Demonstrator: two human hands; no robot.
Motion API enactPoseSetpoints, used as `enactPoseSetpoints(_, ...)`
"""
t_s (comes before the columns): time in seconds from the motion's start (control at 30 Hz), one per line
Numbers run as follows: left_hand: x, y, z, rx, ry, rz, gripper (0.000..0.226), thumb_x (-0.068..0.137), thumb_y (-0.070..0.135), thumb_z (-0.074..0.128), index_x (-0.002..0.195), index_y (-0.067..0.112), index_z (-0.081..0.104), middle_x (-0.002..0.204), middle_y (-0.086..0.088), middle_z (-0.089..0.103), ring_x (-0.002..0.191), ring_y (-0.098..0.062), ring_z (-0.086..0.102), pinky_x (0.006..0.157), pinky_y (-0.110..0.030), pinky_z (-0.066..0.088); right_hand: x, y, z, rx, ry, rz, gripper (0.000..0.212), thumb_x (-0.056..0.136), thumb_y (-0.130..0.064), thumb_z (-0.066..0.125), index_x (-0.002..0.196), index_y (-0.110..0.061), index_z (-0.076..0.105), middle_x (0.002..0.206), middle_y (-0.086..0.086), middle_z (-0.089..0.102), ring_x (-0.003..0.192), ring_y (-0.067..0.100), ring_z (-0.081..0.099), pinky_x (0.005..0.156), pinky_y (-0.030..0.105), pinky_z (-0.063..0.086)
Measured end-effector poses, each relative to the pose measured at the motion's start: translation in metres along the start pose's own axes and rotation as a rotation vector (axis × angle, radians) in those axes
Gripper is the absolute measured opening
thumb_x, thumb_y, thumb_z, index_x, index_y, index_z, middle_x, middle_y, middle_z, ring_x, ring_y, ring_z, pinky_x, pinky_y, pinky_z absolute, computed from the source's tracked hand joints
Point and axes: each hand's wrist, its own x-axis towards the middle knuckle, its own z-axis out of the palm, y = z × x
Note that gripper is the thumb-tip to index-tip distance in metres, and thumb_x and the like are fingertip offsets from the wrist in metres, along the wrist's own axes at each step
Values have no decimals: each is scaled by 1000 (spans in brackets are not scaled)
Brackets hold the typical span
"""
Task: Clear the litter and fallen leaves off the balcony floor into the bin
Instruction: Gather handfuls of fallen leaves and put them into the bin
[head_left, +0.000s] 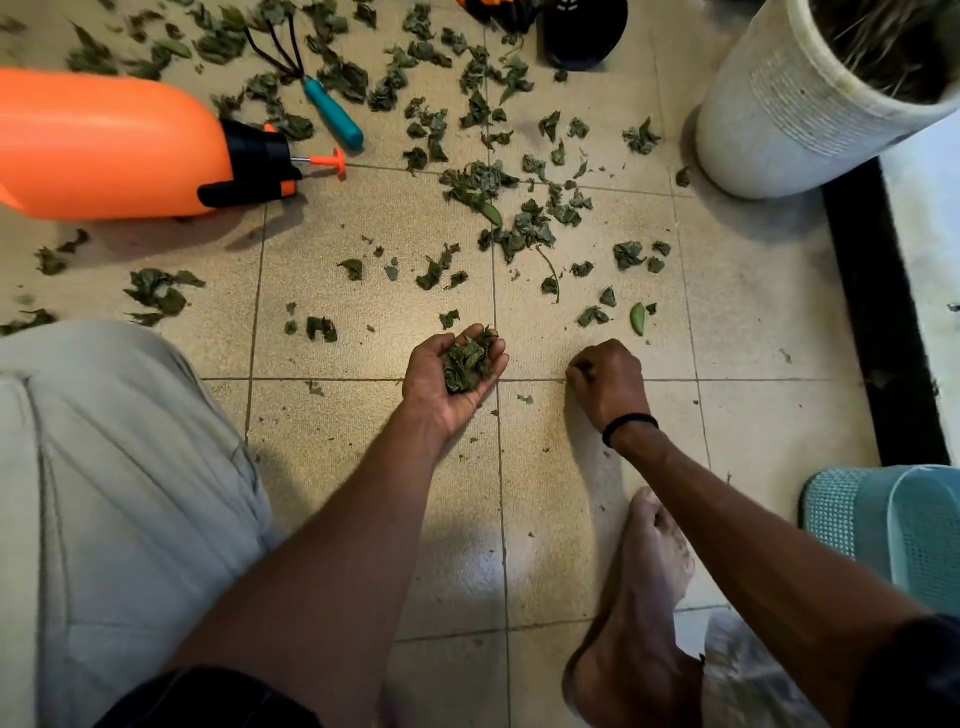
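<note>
Dry green leaves (522, 228) lie scattered over the beige tiled floor (374, 306), thickest toward the far side. My left hand (441, 387) is turned palm up just above the tiles, its fingers cupped round a small heap of gathered leaves (467, 364). To its right, my right hand (610, 384) is knuckles up with the fingers curled, fingertips down at the floor; I see nothing held in it. A small leaf scrap (525, 399) lies between the two hands. A teal mesh bin (852, 514) stands at the right edge, near my right forearm.
An orange sprayer bottle (104, 145) lies on its side at the left. A teal-handled hand rake (332, 111) lies beyond it. A white planter (779, 104) stands at the far right beside a black floor strip (883, 322). My bent knee (114, 519) and bare foot (649, 587) are close by.
</note>
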Motion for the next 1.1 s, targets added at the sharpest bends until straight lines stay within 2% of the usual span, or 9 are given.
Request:
enactPoseSetpoints(0.13, 0, 0, -2, -9, 16, 24, 36, 102, 19, 39, 99, -1, 69, 96, -22, 71, 91, -33, 68, 95, -45, 55, -5, -9, -6, 141, -13, 123, 6, 86, -12, 73, 85, -10, 78, 83, 3, 73, 78, 18, 66, 73, 26, 52)
enactPoseSetpoints(0.3, 2, -1, -6, 18, 57, 44, 38, 102, 21, 39, 100, -1, 70, 95, -22, 72, 90, -33, 69, 92, -45, 57, -13, -31, -18, 887, -132, 536, 3, 82, -1, 80, 84, -2, 78, 87, 16, 77, 78, 27, 75, 72, 35, 64)
enactPoseSetpoints(0.4, 4, -3, -7, 48, 64, 50, 39, 103, 22, 39, 99, -1, 70, 95, -23, 72, 89, -33, 69, 97, -45, 56, -19, -52, -28, 1230, -234, 593, 5, 86, 3, 75, 90, 4, 75, 92, 19, 75, 76, 24, 74, 61, 27, 61)
enactPoseSetpoints(0.47, 2, -4, -7, 61, 65, 38, 41, 104, 24, 39, 102, -2, 70, 100, -25, 71, 89, -32, 70, 95, -45, 57, -21, -67, -32, 1341, -317, 534, 5, 86, 3, 74, 91, 3, 74, 94, 18, 76, 84, 27, 73, 68, 28, 62)
enactPoseSetpoints(0.53, 1, -6, -5, 53, 58, 7, 42, 104, 27, 40, 110, -2, 69, 108, -25, 70, 88, -32, 69, 75, -43, 63, -23, -83, -34, 1299, -378, 419, 13, 84, -1, 77, 96, 4, 74, 100, 18, 76, 91, 29, 74, 77, 32, 63)
enactPoseSetpoints(0.63, -1, -7, 0, 71, 28, -26, 40, 105, 28, 40, 114, 1, 67, 102, -22, 72, 78, -28, 67, 45, -28, 52, -26, -106, -35, 1007, -358, 193, 12, 83, -7, 81, 94, -3, 78, 96, 9, 79, 92, 22, 76, 81, 36, 63)
enactPoseSetpoints(0.73, 2, -8, 5, 47, 24, -34, 37, 103, 27, 43, 107, 3, 71, 94, -18, 74, 82, -28, 72, 58, -32, 61, -26, -117, -39, 650, -265, 43, 6, 84, -17, 81, 90, -16, 82, 89, -5, 79, 86, 7, 75, 87, 32, 62)
enactPoseSetpoints(0.9, 6, -14, 14, -34, -7, -51, 32, 101, 19, 43, 114, 1, 67, 100, -19, 73, 85, -31, 73, 72, -43, 64, -15, -120, -73, 526, -133, 21, 5, 90, -19, 75, 88, -17, 79, 87, -6, 77, 78, 7, 73, 79, 33, 63)
enactPoseSetpoints(1.1, 7, -32, 27, -180, -43, -106, 34, 100, 16, 38, 101, 0, 67, 98, -23, 71, 88, -36, 71, 87, -53, 59, 35, -102, -144, 180, -191, -217, 10, 95, -19, 71, 99, -13, 77, 95, -4, 75, 82, 9, 70, 70, 21, 59)
